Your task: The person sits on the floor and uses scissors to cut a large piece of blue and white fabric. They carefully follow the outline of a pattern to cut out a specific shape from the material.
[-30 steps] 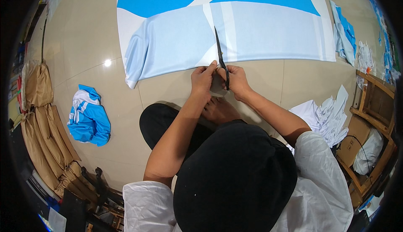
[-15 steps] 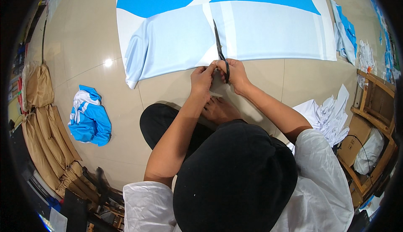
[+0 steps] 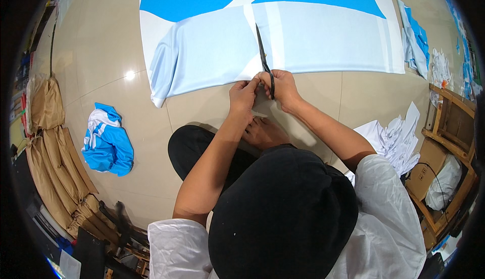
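A wide sheet of blue and white fabric (image 3: 323,41) lies on the floor in front of me, its near part folded over with the pale underside up. My right hand (image 3: 283,89) is closed around the handles of black scissors (image 3: 262,51). Their blades point away from me over the pale layer, near a white strip, and look closed or almost so. Just left of the scissors, my left hand (image 3: 244,94) pinches the near edge of the fabric. The two hands nearly touch at the fingertips.
A crumpled blue and white cloth piece (image 3: 108,140) lies on the tiled floor at left. White fabric scraps (image 3: 391,140) are heaped at right, beside a wooden frame (image 3: 447,127). Brown wrapped bundles (image 3: 60,163) line the far left. Another blue cloth piece (image 3: 415,39) rests right of the sheet.
The scissors' blades and handles have drawn slightly closer together. Both hands and the fabric stay almost where they were.
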### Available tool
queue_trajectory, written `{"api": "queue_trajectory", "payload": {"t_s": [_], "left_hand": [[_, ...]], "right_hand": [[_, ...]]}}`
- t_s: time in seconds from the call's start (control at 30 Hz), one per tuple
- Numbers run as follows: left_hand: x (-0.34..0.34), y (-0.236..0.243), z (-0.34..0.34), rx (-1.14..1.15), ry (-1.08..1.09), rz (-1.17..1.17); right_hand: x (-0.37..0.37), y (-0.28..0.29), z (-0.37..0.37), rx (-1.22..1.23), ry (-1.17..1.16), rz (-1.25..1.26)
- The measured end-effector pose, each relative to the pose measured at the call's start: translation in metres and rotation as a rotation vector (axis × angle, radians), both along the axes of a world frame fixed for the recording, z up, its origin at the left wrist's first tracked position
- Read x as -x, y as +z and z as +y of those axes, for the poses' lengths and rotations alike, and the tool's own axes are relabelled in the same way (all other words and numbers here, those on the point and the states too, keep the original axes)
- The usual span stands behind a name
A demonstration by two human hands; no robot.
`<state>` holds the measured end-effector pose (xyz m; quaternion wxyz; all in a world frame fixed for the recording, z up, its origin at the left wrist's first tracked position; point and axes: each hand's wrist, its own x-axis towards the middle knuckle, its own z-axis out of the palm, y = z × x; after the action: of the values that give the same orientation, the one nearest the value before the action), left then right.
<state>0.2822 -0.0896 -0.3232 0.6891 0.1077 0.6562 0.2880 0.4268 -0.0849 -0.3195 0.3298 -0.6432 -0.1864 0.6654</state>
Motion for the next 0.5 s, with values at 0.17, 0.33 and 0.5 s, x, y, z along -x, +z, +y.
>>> {"api": "queue_trajectory", "payload": {"t_s": [0.17, 0.33, 0.5], "left_hand": [[-0.001, 0.003, 0.001, -0.005, -0.013, 0.01], [-0.002, 0.003, 0.002, 0.011, -0.019, 0.028], [-0.003, 0.006, 0.002, 0.012, -0.024, 0.036]], "right_hand": [[-0.001, 0.002, 0.014, 0.0, -0.006, 0.054], [-0.001, 0.003, 0.023, -0.008, -0.009, 0.041], [0.0, 0.004, 0.025, -0.011, -0.025, 0.046]]}}
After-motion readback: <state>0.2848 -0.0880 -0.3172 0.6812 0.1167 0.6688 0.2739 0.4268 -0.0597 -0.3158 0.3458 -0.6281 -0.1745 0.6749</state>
